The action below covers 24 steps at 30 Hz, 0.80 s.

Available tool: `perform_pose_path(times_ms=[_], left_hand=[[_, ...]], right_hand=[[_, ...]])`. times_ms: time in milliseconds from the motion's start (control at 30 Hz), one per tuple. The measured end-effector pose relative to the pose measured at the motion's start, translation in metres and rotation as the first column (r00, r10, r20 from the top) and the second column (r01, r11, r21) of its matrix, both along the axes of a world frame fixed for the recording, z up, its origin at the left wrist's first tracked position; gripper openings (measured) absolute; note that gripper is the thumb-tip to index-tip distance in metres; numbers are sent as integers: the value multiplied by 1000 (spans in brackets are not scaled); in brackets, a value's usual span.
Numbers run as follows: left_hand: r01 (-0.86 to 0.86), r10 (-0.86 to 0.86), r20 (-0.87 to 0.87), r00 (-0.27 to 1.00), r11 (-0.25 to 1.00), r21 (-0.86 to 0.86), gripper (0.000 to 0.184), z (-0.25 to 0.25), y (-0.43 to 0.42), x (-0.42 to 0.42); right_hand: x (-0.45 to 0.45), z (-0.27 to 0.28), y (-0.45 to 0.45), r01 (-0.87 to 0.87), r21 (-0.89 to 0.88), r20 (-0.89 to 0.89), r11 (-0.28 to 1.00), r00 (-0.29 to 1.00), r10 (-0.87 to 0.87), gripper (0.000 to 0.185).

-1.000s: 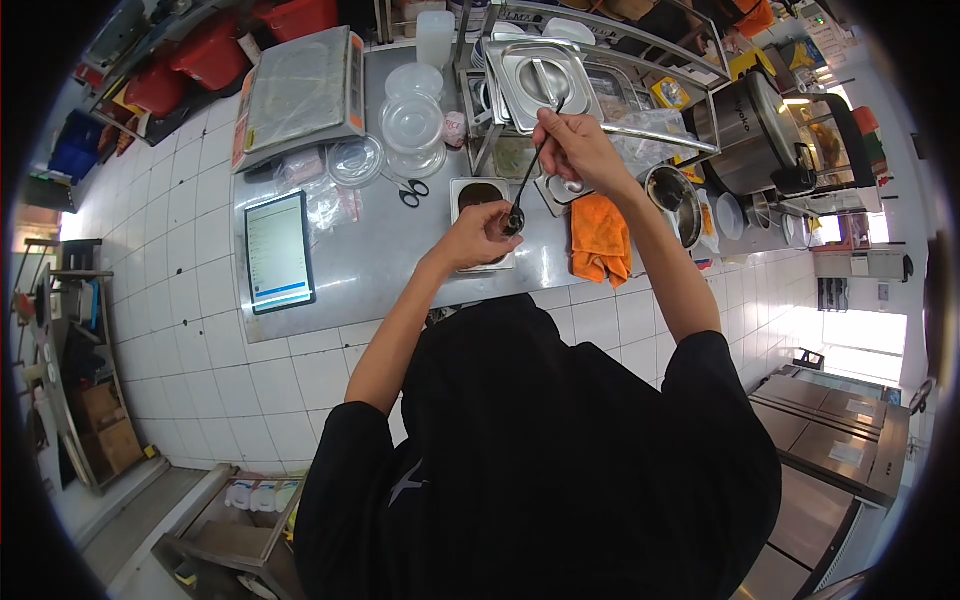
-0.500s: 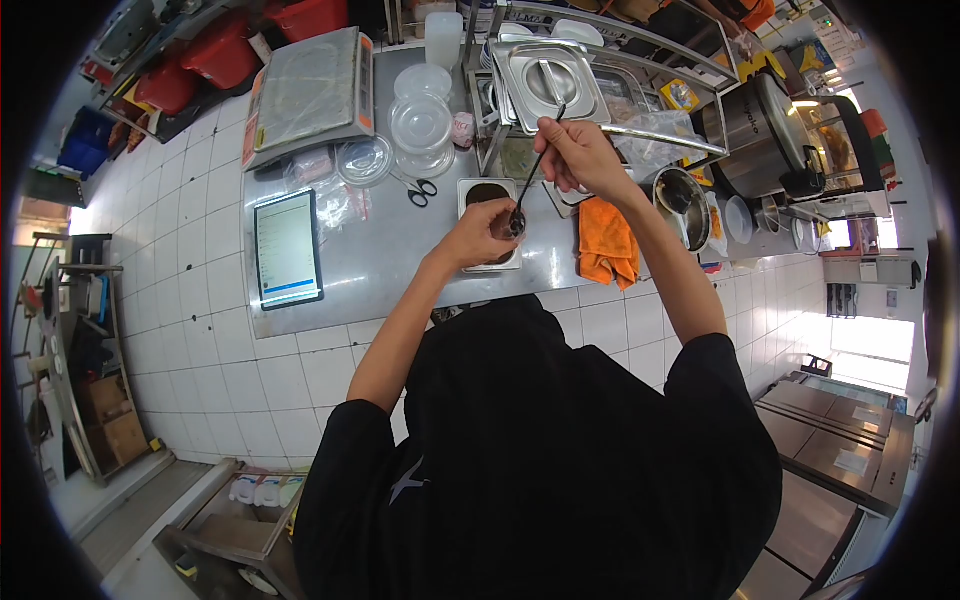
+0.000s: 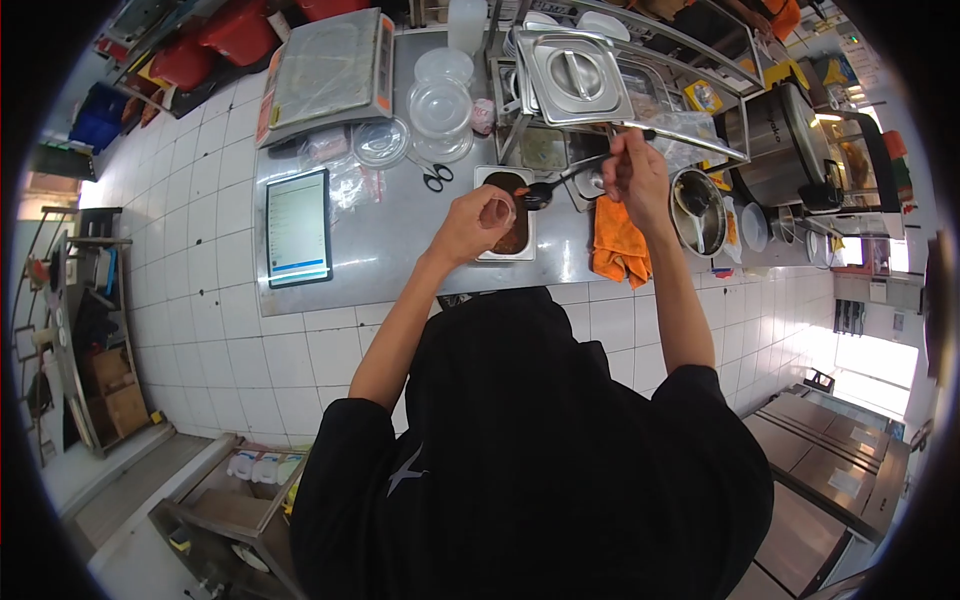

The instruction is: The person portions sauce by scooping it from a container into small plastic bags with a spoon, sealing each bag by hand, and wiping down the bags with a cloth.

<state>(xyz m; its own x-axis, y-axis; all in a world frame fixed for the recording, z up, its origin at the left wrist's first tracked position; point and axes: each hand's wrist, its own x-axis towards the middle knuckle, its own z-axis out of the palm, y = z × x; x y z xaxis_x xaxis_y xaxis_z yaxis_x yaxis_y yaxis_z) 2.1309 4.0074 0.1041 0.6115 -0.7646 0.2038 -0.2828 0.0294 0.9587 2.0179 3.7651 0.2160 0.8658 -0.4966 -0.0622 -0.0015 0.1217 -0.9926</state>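
Observation:
My left hand (image 3: 466,230) is closed around a small clear plastic cup (image 3: 497,211), tilted with its opening to the right. Below the cup stands a steel pan (image 3: 529,250) with dark brown sauce (image 3: 514,240) in it. In my right hand (image 3: 638,178) is the handle of a long black spoon (image 3: 577,175). Its bowl is over the pan's right rim, just right of the cup. My fingers hide part of the cup, and what is inside it is hard to make out.
Left on the steel table (image 3: 400,245) lie a tablet (image 3: 298,228), scissors (image 3: 437,178), clear lids (image 3: 440,108) and a weighing scale (image 3: 332,75). An orange cloth (image 3: 620,242) and a pot (image 3: 697,212) are to the right. A lidded steel pan (image 3: 573,77) sits on the rack behind.
My right hand has moved right and lower. The spoon's bowl has left the cup and now lies beside it, with the handle slanting right. The whole view has shifted slightly.

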Motion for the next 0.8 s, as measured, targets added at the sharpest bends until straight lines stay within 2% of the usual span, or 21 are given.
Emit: perform_pose_path(times_ms=[67,167,267,333,367,433,467,500,533,567,633,733,800], left_hand=[[-78,80,49,996,996,-51,22,-15,11,8],[-160,158,-49,986,986,-42,22,-21,32,19],[-84,22,-384,923,986,-145,19,11,41,31],[-15,-306,-610,731,886,-463,18,47,43,39],[-32,-474,-648,597,792,-609,18,62,40,44],[29,-655,-537,533,648,-761,18,79,35,52],[52,-729,-467,500,564,-824,18,87,34,56],[70,-741,-450,498,551,-832,22,96,33,57],[122,-744,-410,527,544,-830,20,107,32,57],[175,-748,-368,552,536,-826,18,117,31,56],[257,-730,-294,617,540,-801,15,131,25,52],[236,-587,-369,721,708,-666,18,140,20,46],[102,-259,-361,896,910,-401,19,152,13,34]], right_hand=[[-10,-21,-5,54,75,56,996,997,-59,43],[-19,-57,5,77,-9,-44,997,996,-78,40],[-25,-122,24,-47,-228,-102,973,994,24,41],[-27,-138,50,-318,-157,-301,935,917,262,41],[-33,-132,53,-262,-241,-305,934,935,183,41],[-44,-115,60,-160,-399,-289,903,956,41,43],[-61,-130,36,-136,-463,-282,876,960,0,43],[-85,-145,-1,-111,-525,-269,844,962,-40,45],[-104,-145,-29,-40,-599,-399,800,881,-255,46],[-117,-144,-46,12,-676,-489,736,740,-462,48],[-132,-148,-43,-22,-920,-330,390,579,-746,52],[-163,-235,-69,-182,-893,-431,412,610,-665,53],[-166,-230,-74,-139,-881,-434,452,618,-656,44]])
